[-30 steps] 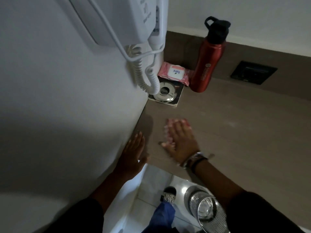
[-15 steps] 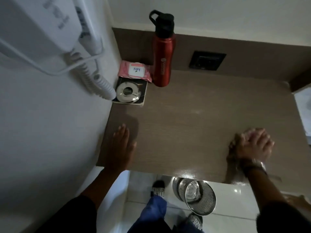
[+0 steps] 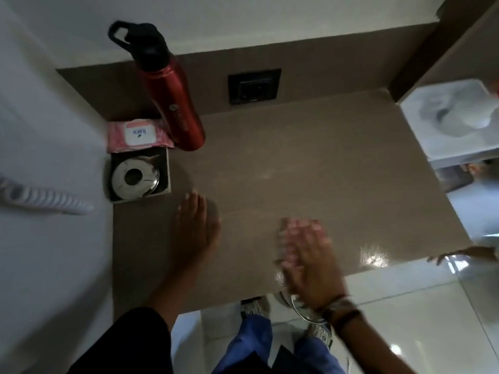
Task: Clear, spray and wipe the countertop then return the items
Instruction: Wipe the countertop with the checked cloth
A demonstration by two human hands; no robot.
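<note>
The brown countertop [image 3: 310, 157] fills the middle of the view. My left hand [image 3: 195, 228] lies flat on it near the left wall, fingers together, holding nothing. My right hand [image 3: 310, 263] is blurred with motion near the front edge, pressing a pale pink wipe [image 3: 294, 228] onto the surface under its fingers. At the back left corner stand a red bottle [image 3: 175, 103] with a black cap, a pink wipes pack [image 3: 137, 133] and a small box holding a steel ring [image 3: 137, 176].
A black wall socket [image 3: 253, 86] sits in the back panel. A white coiled phone cord [image 3: 40, 201] hangs off the left wall. A white basin [image 3: 453, 120] borders the counter's right end. A steel bin [image 3: 302, 309] stands on the floor below the front edge.
My right hand swept from the counter's left to its right end and is back near the middle front. My left hand has shifted slightly inward from the wall.
</note>
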